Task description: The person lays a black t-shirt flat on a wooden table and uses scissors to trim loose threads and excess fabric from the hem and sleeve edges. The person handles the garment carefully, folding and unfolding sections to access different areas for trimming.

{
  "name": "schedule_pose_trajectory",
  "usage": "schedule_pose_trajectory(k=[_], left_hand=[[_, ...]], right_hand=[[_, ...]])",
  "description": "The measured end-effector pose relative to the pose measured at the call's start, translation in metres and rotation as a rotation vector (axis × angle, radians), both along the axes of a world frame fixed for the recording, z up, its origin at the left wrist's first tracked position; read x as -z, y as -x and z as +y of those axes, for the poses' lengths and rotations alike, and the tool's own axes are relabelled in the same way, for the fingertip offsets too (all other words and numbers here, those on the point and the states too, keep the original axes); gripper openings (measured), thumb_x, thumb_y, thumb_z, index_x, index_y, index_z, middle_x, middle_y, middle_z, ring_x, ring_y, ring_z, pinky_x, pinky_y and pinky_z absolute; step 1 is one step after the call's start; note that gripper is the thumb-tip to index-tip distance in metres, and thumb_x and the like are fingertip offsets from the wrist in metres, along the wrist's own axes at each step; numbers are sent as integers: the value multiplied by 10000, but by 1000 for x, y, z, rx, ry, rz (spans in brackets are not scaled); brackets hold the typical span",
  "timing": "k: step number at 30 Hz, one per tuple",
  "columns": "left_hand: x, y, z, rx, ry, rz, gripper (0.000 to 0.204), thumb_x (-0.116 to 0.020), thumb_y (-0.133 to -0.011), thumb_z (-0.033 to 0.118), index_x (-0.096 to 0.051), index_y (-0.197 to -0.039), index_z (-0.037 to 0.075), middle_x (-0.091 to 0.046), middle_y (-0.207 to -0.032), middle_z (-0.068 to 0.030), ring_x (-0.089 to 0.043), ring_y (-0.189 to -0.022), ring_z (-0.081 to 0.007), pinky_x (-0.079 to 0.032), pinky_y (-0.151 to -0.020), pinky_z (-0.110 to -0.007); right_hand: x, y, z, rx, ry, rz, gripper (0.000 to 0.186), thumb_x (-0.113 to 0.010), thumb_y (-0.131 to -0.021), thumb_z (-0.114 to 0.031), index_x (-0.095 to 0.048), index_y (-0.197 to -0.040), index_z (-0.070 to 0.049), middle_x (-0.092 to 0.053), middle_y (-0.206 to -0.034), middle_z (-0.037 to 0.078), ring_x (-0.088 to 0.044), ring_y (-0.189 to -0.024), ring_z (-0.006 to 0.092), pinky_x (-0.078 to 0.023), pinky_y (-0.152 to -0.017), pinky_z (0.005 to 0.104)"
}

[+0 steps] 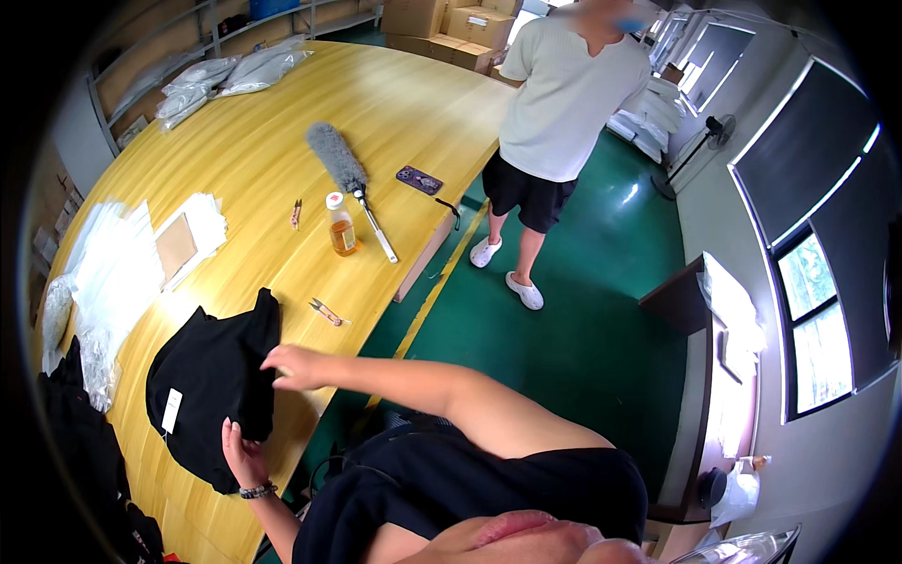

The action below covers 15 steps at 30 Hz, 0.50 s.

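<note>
On the yellow wood-grain tabletop (404, 94), a black cloth garment (211, 362) seems mid-arranging; left hand (244, 460) open; right hand (299, 368) curled, grip unclear; smoothing would want both.

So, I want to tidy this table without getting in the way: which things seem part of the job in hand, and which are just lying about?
Seemingly in the job:
black garment, left hand and right hand at its edge
white tag lying on it
perhaps the nearer snips

Probably just lying about:
grey duster
phone
bottle
farther snips
</note>
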<state>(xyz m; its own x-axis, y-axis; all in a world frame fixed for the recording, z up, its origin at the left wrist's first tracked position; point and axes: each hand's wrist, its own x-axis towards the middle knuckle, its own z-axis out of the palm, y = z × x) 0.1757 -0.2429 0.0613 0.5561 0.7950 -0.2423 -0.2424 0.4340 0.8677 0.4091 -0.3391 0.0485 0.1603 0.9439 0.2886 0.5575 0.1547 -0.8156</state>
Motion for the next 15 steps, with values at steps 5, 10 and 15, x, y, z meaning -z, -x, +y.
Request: schedule_pose_trajectory(k=[5,10,15], left_hand=[[-19,2,-20,189,-122,-71,200,-502,-903,153,-526,-1068,42,-590,-933,-12,-574,-803,-79,-462,-690,-196],[-21,7,-23,189,-135,-55,217,-502,-893,132,-517,-1088,39,-585,-958,-12,-570,-833,-81,-464,-703,-207],[-24,-2,-28,208,-155,-16,258,-504,-880,105,-504,-1126,29,-569,-1007,-14,-557,-876,-84,-450,-737,-212]], right_hand=[[-26,52,25,-286,-248,83,334,-582,-723,-117,-579,-1042,-18,-561,-1067,147,-492,-1051,311,-378,-941,384],[-37,49,25,-353,-95,56,308,-563,-681,-87,-607,-979,-22,-591,-1002,142,-498,-1015,310,-384,-924,382],[-36,44,25,-359,-202,73,293,-552,-662,-102,-605,-935,-9,-602,-964,147,-506,-978,325,-401,-891,382]])
